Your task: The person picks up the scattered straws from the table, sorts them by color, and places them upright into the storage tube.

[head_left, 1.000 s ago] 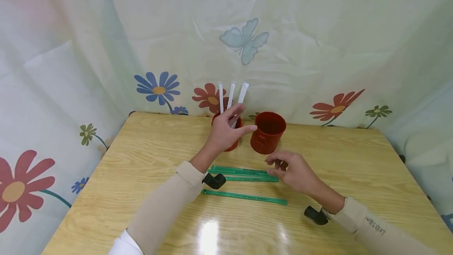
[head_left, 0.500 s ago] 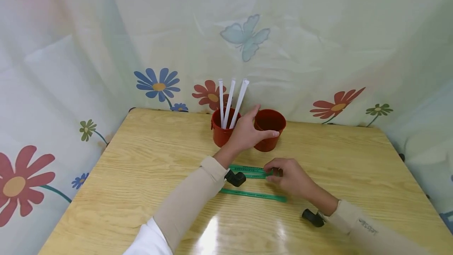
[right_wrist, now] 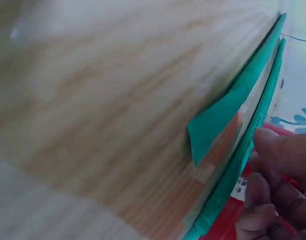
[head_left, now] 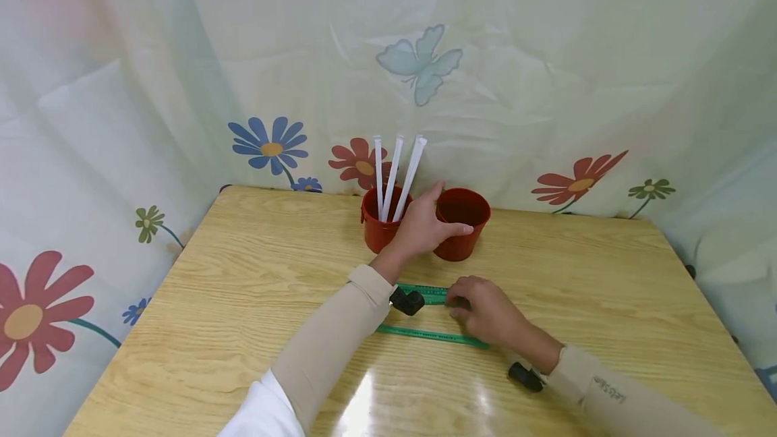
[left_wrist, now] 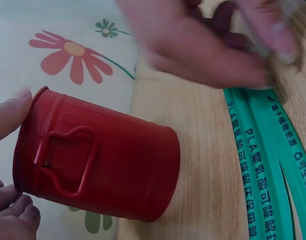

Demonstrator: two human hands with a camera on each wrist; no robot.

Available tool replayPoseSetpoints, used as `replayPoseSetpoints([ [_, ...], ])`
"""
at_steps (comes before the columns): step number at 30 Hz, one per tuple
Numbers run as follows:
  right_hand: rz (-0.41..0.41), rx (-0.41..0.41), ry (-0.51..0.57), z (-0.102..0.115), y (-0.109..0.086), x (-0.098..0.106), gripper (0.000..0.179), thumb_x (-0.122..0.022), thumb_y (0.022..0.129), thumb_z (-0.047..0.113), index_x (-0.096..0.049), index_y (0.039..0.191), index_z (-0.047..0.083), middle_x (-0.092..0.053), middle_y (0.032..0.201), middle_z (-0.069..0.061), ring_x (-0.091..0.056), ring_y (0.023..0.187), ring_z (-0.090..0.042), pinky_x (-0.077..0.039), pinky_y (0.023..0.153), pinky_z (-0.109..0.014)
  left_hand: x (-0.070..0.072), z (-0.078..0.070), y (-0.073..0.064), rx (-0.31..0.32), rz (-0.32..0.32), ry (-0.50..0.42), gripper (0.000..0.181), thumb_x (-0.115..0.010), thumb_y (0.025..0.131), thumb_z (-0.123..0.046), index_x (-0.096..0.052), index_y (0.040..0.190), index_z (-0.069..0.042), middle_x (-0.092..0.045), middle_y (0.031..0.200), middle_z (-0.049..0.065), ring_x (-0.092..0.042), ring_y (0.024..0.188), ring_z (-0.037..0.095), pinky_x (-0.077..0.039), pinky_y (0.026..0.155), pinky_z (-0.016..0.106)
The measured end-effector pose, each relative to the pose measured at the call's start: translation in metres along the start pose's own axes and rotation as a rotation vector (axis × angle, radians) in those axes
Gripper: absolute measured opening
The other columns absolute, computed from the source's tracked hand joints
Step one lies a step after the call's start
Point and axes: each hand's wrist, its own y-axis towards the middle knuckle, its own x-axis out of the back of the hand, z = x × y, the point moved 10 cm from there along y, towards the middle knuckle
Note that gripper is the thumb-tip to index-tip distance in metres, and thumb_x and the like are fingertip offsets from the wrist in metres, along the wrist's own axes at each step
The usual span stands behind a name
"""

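Note:
My left hand (head_left: 419,228) holds the right-hand red bucket (head_left: 463,247) at its rim. In the left wrist view, the thumb lies on one side of that rim and the fingers curl at the other. Green-wrapped straws (left_wrist: 258,165) with printed lettering lie on the table in front of it. Over their right ends is my right hand (head_left: 488,309), fingers loosely bent. The right wrist view shows the thumb beside one green straw (right_wrist: 233,175), with no clear pinch. Another green straw (head_left: 425,334) lies nearer the front, partly behind the left forearm.
A second red bucket (head_left: 378,233) stands to the left, bearing white-wrapped straws (head_left: 391,181) upright and slightly leaning. The wooden table (head_left: 261,275) ends at a flowered cloth backdrop (head_left: 516,86) close behind both buckets.
My left hand has moved right from the straw-filled bucket to the other bucket's rim. My right hand has shifted slightly left over the green straws' ends.

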Motion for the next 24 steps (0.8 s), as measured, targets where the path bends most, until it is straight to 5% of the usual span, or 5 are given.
replayPoseSetpoints([
  [17, -0.009, 0.103, -0.114, 0.013, 0.009, -0.003, 0.016, -0.078, 0.079, 0.002, -0.072, 0.091, 0.012, -0.068, 0.090, 0.004, -0.062, 0.086, -0.012, -0.057, 0.078, -0.034, -0.003, 0.000, 0.002, 0.000, 0.002, 0.040, 0.090, -0.082, 0.080, -0.032, -0.035, 0.153, -0.008, -0.051, 0.150, 0.009, -0.056, 0.128, 0.025, -0.052, 0.104, 0.038],
  [24, 0.158, 0.131, -0.259, 0.015, 0.009, -0.019, 0.018, -0.074, 0.081, 0.000, -0.068, 0.094, 0.010, -0.065, 0.088, 0.001, -0.057, 0.082, -0.013, -0.055, 0.075, -0.031, -0.003, 0.000, 0.002, 0.006, 0.008, 0.044, 0.089, -0.081, 0.081, -0.033, -0.035, 0.153, -0.008, -0.051, 0.149, 0.009, -0.056, 0.128, 0.025, -0.052, 0.104, 0.038],
])
